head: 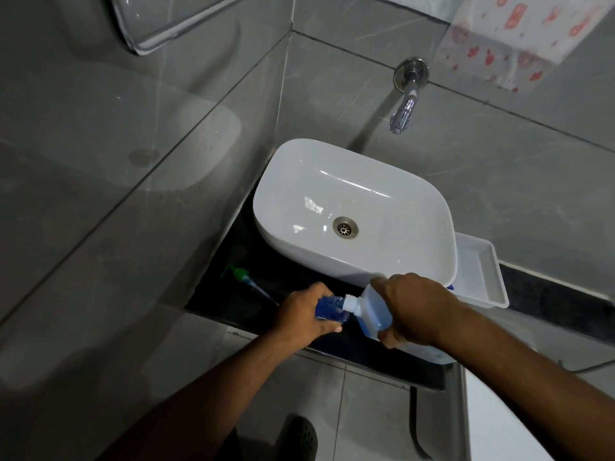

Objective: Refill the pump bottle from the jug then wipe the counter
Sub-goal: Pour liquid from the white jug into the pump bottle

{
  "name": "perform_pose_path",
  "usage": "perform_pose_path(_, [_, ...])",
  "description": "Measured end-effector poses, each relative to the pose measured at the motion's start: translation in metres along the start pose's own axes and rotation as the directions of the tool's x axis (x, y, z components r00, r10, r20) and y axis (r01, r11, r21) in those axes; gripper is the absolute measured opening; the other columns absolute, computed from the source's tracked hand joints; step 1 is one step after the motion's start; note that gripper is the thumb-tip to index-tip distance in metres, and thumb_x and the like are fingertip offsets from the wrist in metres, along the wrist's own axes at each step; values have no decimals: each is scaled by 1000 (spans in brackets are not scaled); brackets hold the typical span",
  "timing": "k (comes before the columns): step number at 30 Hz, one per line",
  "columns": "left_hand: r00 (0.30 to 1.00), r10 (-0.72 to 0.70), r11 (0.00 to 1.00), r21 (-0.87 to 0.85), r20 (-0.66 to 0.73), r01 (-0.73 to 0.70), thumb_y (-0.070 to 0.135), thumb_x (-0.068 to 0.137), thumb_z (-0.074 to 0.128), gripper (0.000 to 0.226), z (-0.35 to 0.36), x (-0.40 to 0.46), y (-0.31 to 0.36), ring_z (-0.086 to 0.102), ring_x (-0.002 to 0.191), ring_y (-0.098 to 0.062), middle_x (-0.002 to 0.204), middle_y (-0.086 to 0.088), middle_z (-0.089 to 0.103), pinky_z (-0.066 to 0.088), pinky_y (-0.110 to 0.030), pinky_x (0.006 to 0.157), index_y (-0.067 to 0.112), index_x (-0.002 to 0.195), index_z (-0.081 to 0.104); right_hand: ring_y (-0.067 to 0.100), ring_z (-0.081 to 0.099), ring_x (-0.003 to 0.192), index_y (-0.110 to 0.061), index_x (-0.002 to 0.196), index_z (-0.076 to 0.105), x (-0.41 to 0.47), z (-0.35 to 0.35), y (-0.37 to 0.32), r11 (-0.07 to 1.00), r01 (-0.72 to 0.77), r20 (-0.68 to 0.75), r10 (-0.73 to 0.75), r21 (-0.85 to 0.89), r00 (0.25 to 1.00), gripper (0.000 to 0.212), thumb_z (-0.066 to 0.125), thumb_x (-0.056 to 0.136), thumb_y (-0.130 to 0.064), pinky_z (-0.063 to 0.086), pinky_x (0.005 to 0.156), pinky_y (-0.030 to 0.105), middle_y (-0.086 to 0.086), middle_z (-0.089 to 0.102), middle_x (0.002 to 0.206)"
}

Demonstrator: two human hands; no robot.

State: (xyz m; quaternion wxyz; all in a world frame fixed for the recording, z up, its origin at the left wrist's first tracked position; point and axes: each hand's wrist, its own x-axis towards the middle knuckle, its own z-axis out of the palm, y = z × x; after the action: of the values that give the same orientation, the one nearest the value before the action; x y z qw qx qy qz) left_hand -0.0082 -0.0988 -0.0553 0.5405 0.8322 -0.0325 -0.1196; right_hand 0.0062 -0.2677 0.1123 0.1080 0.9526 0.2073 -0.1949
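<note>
My right hand (416, 309) grips a clear jug (369, 314) of blue liquid, tilted to the left so its white threaded neck meets the mouth of the pump bottle (331, 309). The bottle holds blue liquid and stands on the black counter (233, 304), with my left hand (304, 311) wrapped around it. Its green pump head with the clear dip tube (244, 277) lies loose on the counter to the left, beside the wall.
A white basin (392, 257) sits on the counter just behind my hands, under a chrome wall tap (404, 109). A white plastic tray (482, 274) stands to the basin's right. Grey tiled walls close in on the left and back. A dark shoe (299, 437) shows on the floor below.
</note>
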Motion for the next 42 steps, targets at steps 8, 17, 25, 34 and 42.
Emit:
perform_pose_path(8, [1000, 7, 1000, 9, 0, -7, 32, 60, 90, 52, 0, 0, -1, 61, 83, 2, 90, 17, 62, 48, -11, 66, 42, 92, 50, 21, 61, 92, -21, 119, 51, 0, 0, 1, 1000, 4, 4, -4, 0, 1000, 72, 82, 56, -40, 41, 69, 25, 1, 65, 104])
perform_pose_path(17, [1000, 6, 1000, 13, 2, -6, 31, 60, 90, 51, -1, 0, 0, 61, 84, 2, 92, 15, 63, 48, -12, 67, 39, 93, 52, 21, 61, 89, -21, 117, 52, 1, 0, 1, 1000, 3, 8, -3, -13, 1000, 71, 82, 55, -39, 40, 67, 25, 1, 65, 102])
perform_pose_path(25, [1000, 10, 1000, 8, -6, -10, 32, 59, 90, 52, -1, 1, -1, 63, 84, 0, 94, 13, 64, 51, -14, 68, 39, 93, 52, 22, 61, 93, -20, 119, 51, 0, 0, 0, 1000, -3, 17, 3, -3, 1000, 74, 83, 56, -39, 42, 71, 26, 2, 65, 106])
perform_pose_path(34, [1000, 16, 1000, 7, -1, -16, 31, 60, 89, 51, -1, 0, -1, 62, 87, -1, 94, 15, 63, 52, -16, 71, 39, 94, 52, 22, 62, 98, -20, 123, 50, 0, -2, 0, 1000, -8, 42, 6, 27, 999, 73, 82, 59, -37, 45, 79, 27, 3, 65, 111])
perform_pose_path(42, [1000, 17, 1000, 12, -7, -17, 34, 59, 90, 51, -1, 1, -3, 62, 86, -1, 95, 13, 64, 56, -22, 73, 39, 94, 53, 22, 61, 99, -21, 122, 50, 0, 1, 0, 999, -7, 19, 6, 42, 1000, 73, 83, 59, -38, 45, 79, 27, 2, 64, 112])
